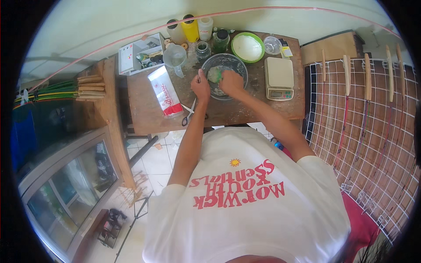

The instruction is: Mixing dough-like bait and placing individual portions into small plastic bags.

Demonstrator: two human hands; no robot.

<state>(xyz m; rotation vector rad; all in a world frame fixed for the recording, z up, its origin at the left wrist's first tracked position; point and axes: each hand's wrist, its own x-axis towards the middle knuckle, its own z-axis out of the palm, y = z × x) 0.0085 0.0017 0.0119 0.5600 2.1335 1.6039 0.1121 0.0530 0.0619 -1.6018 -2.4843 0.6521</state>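
Your hands work in the metal bowl at the middle of the desk.

From the left: a white box (141,53) stands at the desk's far left corner, a white-and-red pouch (165,91) lies slanted beside it; your left hand (201,84) is fisted at the bowl's (239,64) rim, your right hand (231,82) curled inside over a pale lump (214,74); a cream scale (279,77) sits by the right edge.

White short-sleeve t-shirt (245,206), red block lettering across chest, small yellow sun mark just above the lettering, forearms bare below the sleeves
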